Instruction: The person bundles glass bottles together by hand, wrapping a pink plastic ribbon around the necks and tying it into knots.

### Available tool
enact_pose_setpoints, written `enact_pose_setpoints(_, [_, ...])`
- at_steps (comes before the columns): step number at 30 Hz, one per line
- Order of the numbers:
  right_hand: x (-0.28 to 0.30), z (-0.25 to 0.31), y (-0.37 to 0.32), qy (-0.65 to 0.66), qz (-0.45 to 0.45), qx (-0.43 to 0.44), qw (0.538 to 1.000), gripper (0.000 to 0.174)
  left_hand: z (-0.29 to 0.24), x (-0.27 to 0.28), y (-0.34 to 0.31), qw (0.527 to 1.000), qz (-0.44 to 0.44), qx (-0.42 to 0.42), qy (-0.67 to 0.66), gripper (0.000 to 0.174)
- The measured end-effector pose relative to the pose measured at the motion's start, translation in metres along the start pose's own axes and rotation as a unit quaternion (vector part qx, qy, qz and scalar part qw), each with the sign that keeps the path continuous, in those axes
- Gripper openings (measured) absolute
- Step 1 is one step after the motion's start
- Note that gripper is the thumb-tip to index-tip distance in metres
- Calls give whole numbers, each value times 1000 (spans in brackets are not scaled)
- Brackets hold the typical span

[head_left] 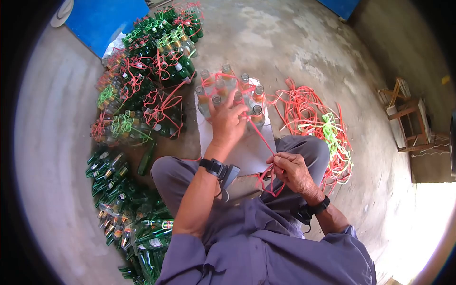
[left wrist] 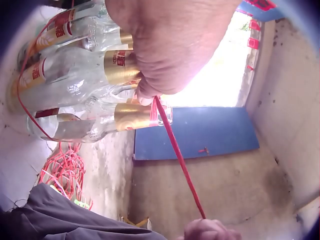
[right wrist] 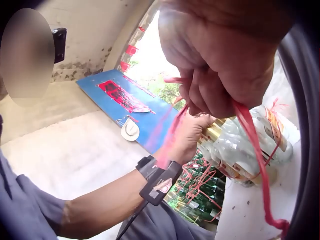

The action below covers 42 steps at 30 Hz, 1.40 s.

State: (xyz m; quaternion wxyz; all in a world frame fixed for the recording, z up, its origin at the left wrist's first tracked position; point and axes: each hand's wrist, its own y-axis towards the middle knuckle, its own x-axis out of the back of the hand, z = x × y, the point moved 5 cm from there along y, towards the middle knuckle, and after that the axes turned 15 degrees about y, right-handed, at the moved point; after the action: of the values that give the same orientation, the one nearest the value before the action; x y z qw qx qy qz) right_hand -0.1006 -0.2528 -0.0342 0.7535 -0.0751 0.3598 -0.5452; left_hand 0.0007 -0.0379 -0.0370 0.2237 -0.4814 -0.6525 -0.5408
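Observation:
Clear glass bottles (head_left: 258, 110) with gold neck foil stand upright in a cluster, with a red plastic strap (left wrist: 22, 95) running round their bodies. My left hand (head_left: 228, 122) rests on the bottle tops, fingers spread among the necks. From beside it, a taut length of red strap (head_left: 262, 135) runs down to my right hand (head_left: 292, 171), which grips it between curled fingers and thumb. A loose loop and tail of the strap (right wrist: 255, 145) hang below the right hand. In the left wrist view, the strap leaves a gold-foiled neck right at a left fingertip (left wrist: 146, 95).
The bottles stand on a white board (head_left: 242, 152) between the person's knees. Strapped bundles of bottles (head_left: 156, 61) are at the left, with loose green bottles (head_left: 142, 237) lying nearer. A tangled heap of red and green straps (head_left: 308, 111) lies at the right; a wooden stool (head_left: 413, 123) is beyond it.

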Motion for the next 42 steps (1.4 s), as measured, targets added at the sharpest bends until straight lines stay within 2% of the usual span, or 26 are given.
enact_pose_setpoints(2, [0, -6, 0, -30, 4, 56, 998, 30, 0, 1, 0, 1000, -11, -5, -2, 23])
enact_pose_setpoints(5, [-9, -11, -8, -94, -9, 66, 993, 27, 0, 2, 0, 1000, -5, -2, 3, 24])
enact_pose_setpoints(13, [-4, -16, -16, -99, -25, 41, 994, 25, -1, 2, 0, 1000, -18, -4, 2, 23])
enact_pose_setpoints(28, [-1, -31, -17, -39, -5, 53, 998, 29, -1, 1, 0, 1000, -8, 2, -1, 23])
enact_pose_setpoints(31, [-2, -29, -17, 31, -1, 68, 997, 26, 0, 1, 0, 1000, -9, 2, 3, 23])
enact_pose_setpoints(33, [1, -31, -14, 89, -50, 70, 992, 33, 0, 1, 0, 1000, -7, 1, 3, 24])
enact_pose_setpoints(42, [9, -42, -9, 111, -59, 65, 990, 31, -1, 2, 0, 1000, -10, 2, 15, 23])
